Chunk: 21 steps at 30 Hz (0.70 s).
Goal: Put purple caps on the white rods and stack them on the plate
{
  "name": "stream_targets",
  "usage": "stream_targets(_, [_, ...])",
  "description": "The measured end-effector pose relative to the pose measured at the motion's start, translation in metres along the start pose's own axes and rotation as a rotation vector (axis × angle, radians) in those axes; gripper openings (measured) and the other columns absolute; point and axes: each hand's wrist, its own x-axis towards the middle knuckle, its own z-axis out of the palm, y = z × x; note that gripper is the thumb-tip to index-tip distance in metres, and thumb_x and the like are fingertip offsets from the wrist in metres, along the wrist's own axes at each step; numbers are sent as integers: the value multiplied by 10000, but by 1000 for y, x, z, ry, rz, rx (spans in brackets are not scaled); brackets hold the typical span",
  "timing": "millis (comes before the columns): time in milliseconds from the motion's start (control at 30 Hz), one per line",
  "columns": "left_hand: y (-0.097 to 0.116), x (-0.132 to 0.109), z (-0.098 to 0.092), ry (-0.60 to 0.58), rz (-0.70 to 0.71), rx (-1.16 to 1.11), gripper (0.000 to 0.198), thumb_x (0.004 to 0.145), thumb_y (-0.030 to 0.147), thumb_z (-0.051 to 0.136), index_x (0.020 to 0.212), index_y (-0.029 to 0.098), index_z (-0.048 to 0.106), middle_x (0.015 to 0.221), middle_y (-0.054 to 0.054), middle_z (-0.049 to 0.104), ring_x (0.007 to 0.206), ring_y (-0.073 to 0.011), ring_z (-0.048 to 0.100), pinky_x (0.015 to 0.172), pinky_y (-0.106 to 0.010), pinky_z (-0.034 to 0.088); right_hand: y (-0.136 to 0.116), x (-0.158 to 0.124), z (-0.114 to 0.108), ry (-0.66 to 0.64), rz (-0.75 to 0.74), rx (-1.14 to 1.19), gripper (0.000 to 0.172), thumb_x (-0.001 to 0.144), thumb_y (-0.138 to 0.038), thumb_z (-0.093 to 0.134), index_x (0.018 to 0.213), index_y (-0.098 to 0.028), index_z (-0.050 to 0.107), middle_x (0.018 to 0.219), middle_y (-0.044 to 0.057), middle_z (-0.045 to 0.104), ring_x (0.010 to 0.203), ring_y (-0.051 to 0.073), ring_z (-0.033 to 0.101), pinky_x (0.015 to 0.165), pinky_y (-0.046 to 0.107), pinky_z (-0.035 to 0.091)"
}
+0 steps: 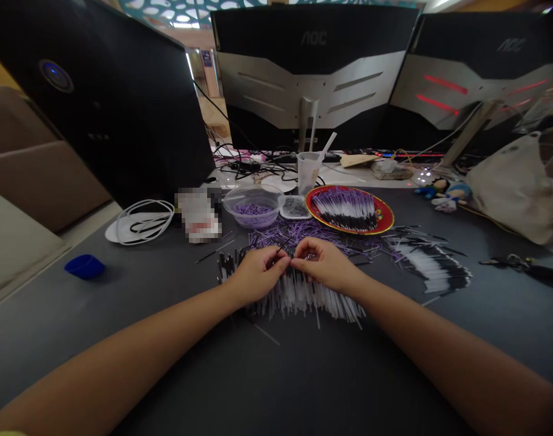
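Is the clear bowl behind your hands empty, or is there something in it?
Not empty: the clear bowl holds a shallow heap of purple sticks, visible through its open top and side.

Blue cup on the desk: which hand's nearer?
Left. The left hand is to the right of the blue cup in the head view; the right hand is farther right, past the left hand.

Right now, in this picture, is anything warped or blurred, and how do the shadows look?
In the head view, the AOC monitor looks tilted and bowed by wide-lens distortion, the packet is pixelated so its label cannot be read, and soft light leaves only faint shadows beneath the left hand.
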Motion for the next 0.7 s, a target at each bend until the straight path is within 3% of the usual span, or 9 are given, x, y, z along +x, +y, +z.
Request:
stream_targets(200, [1,1,-3,-28,-10,98,254,867,347,454,757,159,585,636,19,572,574,-112,493,531,-218,359,-6,-2,-4,5,6,-15,158,733,-278,641,779,-192,517,699,-33,551,422,53,482,360,181,352])
stream_targets(333, [1,2,-5,-5,-24,164,282,885,383,431,924,170,612,646,16,582,580,-124,514,551,-234,369,-6,1,-7,73,33,77,175,740,-298,642,834,-192,537,711,0,608,463,89,554,366,198,383])
stream_targets(533, [5,-3,-5,-8,71,75,342,946,332,297,920,164,594,654,18,569,625,-122,530,630,-240,391,-10,1,-10,181,-53,402,217,737,-302,670,861,-189,533,870,51,691,736,148,668,593,257,528])
stream_targets(700, [6,-7,-2,-43,93,54,328,942,328,316,876,162,591,637,21,571,590,-114,522,605,-231,387,-19,-4,-11,165,-93,468,200,748,-291,664,867,-194,537,914,50,699,782,155,677,671,291,550])
